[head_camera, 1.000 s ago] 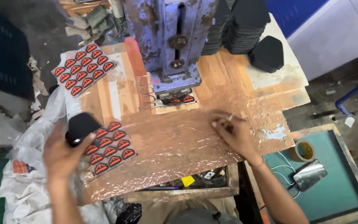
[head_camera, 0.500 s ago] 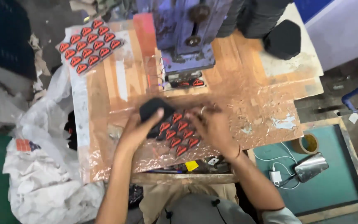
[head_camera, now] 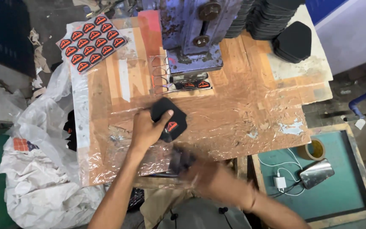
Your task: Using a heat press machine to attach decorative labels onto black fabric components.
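Black patch under left hand grip, press behind, right hand blurred, grip unclear

Black patch: flat, dark, roughly hexagonal piece with one red-orange emblem near its lower right edge; lies tilted on the foil-covered board, just below the press head, its left part under the left hand, thumb resting on top

Emblem sheet: dark sheet, blurred, at the board's near edge just below the patch, held by the right hand; details cannot be told through the motion blur
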